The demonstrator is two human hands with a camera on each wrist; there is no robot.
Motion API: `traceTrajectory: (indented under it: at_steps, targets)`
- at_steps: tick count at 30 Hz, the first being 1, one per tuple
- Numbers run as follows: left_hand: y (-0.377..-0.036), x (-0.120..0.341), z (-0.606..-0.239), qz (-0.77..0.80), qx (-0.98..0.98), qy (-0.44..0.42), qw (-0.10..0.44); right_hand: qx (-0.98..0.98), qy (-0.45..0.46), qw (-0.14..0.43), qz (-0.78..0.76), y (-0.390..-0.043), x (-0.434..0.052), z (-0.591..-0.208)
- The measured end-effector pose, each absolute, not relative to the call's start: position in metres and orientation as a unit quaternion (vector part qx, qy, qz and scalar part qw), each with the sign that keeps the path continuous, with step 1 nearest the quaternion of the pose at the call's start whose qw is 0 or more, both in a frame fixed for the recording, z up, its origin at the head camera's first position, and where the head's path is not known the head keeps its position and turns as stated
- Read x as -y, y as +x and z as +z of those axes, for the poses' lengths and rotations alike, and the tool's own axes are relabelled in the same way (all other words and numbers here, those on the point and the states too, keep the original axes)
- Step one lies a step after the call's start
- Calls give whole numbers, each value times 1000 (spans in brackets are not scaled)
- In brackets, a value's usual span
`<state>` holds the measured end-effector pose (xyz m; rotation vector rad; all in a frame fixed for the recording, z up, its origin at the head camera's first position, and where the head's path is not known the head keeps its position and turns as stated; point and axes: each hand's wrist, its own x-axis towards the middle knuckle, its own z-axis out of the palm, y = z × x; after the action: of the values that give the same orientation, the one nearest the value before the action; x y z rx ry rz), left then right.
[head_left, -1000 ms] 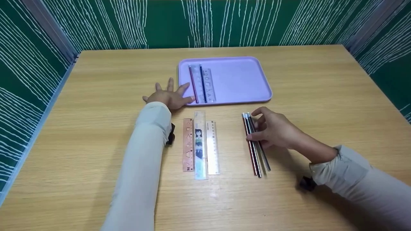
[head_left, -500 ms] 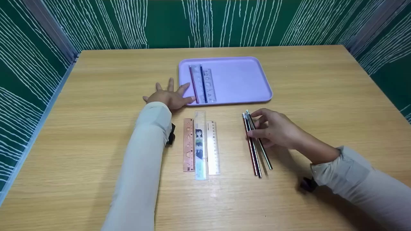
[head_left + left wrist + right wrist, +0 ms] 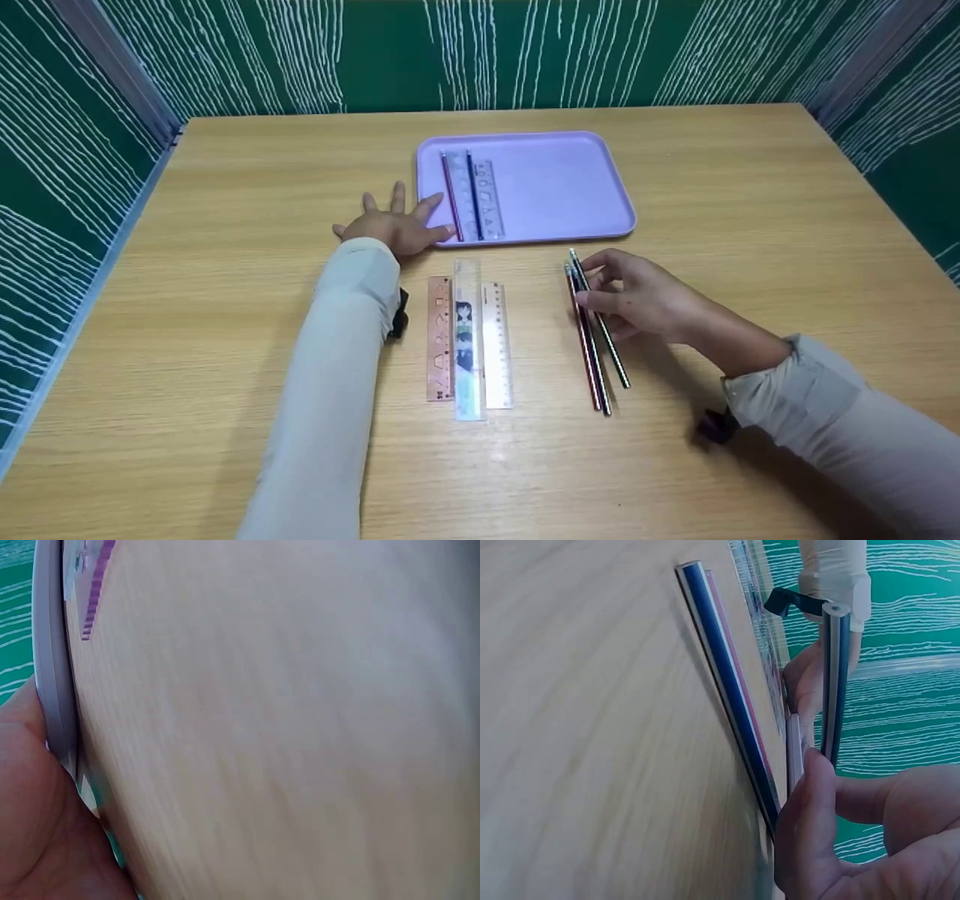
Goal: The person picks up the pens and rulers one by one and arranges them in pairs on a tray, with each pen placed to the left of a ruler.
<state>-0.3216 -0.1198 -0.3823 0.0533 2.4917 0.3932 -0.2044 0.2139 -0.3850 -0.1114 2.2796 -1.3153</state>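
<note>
In the head view, my right hand [image 3: 645, 296] pinches a dark striped pencil [image 3: 613, 352] between thumb and fingers. The right wrist view shows that pencil raised off the table. Beside it on the table lie a red pencil [image 3: 586, 352] and a dark blue pencil [image 3: 731, 682]. My left hand [image 3: 390, 225] is spread at the near left corner of the purple tray [image 3: 555, 187], its thumb and index finger over the rim. At the tray's left side lie a red pencil [image 3: 451, 195], a dark pencil [image 3: 475, 195] and two clear rulers, one a stencil ruler [image 3: 490, 202].
Three rulers lie side by side in front of the tray: a pink ruler [image 3: 439, 337], a longer clear ruler with a cartoon picture [image 3: 469, 337], and a clear ruler [image 3: 497, 345]. Green walls with white streaks border the wooden table [image 3: 300, 172].
My right hand has separated the dark striped pencil from the other two, shifting it slightly toward the tray. The left hand stays where it was.
</note>
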Motion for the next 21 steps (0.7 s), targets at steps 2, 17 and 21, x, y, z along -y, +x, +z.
traceTrajectory:
  at_steps: [2,17,21]
  targets:
    - [-322,120,-382,150,-940,20,304,-834,-41,251,-490,-206,-213,-385]
    - [-323,120,-383,149,-940,22,306,-816,-24,241,-524,-221,-208,-382]
    - [-322,119,-382,155,-940,18,305,-814,-23,238,-529,-227,-206,-380]
